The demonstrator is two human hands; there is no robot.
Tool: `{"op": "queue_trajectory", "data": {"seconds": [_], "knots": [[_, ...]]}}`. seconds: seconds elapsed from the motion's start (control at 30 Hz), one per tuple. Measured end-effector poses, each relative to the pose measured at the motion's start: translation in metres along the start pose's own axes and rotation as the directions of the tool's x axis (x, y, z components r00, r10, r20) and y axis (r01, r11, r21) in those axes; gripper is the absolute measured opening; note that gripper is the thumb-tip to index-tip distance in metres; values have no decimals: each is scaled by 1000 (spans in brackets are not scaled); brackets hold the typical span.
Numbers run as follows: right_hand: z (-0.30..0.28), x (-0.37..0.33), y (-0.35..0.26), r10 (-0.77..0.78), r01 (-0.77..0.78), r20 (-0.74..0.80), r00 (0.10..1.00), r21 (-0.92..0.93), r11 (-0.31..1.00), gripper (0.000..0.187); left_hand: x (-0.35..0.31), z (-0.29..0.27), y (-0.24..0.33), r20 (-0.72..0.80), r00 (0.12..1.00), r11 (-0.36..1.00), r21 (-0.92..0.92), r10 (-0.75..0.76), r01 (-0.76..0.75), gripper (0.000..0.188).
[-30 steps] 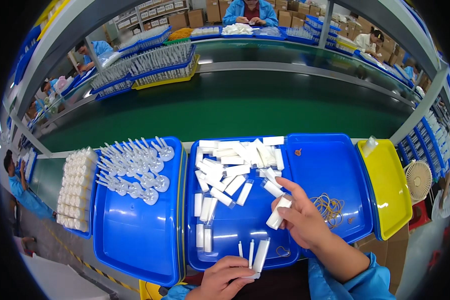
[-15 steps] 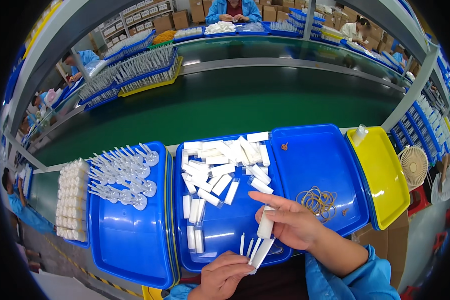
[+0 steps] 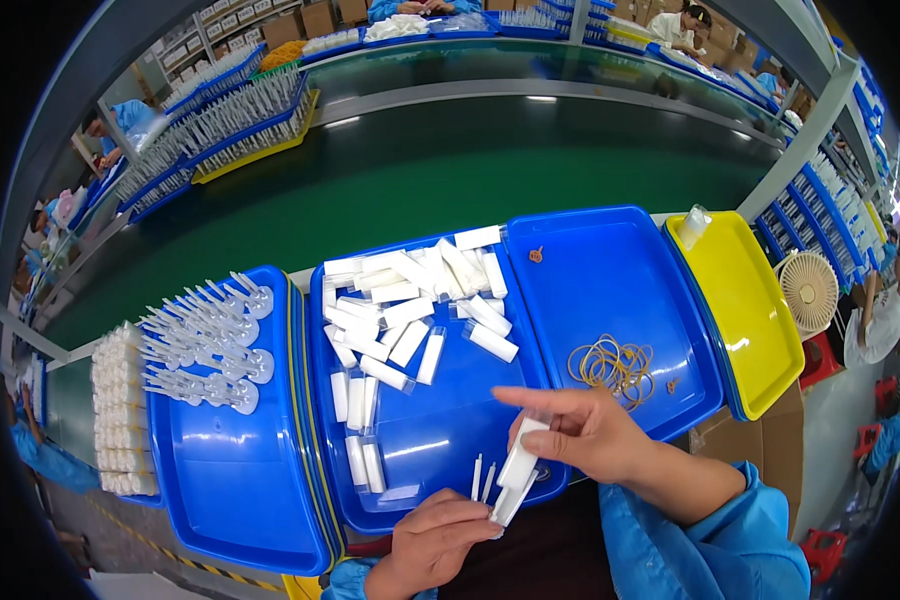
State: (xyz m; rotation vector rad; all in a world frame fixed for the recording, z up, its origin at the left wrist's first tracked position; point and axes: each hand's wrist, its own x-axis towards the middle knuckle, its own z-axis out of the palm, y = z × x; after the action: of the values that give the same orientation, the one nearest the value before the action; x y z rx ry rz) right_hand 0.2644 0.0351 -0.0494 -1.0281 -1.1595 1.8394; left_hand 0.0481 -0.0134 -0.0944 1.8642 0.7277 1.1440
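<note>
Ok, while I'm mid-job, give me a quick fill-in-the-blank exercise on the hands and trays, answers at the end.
1. The right hand holds a packet coloured ____.
2. In the picture, the left hand sits ____ (higher/lower) than the right hand.
3. The tangled bands lie in a tray coloured ____.
4. The fan shows to the ____ (left/right) of the yellow tray.

Missing words: white; lower; blue; right.

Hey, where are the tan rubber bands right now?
In the head view, right of centre: the rubber bands lie in the near part of the blue tray beside the yellow tray, just beyond the right hand.
</note>
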Motion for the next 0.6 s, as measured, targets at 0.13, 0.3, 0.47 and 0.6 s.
{"op": "queue_trajectory", "data": {"seconds": [0.13, 0.3, 0.47, 0.6], "knots": [[12, -7, 7, -50, 64, 55, 997, -284, 957, 46, -2, 5, 5, -165, 984, 991, -125, -60, 40, 16], [34, -13, 9, -171, 210, 158, 973, -285, 935, 43, -21, 4, 9, -268, 954, 984, -156, -131, 91, 19], [23, 30, -2, -209, 378, 401, 892, -409, 831, 39, -20, -6, 12, -284, 945, 986, -77, -161, 145, 18], [8, 89, -8, -500, 579, 458, 735, -808, 110, 25, -8, -12, 9, -372, 915, 983, -145, -159, 111, 19]]}}
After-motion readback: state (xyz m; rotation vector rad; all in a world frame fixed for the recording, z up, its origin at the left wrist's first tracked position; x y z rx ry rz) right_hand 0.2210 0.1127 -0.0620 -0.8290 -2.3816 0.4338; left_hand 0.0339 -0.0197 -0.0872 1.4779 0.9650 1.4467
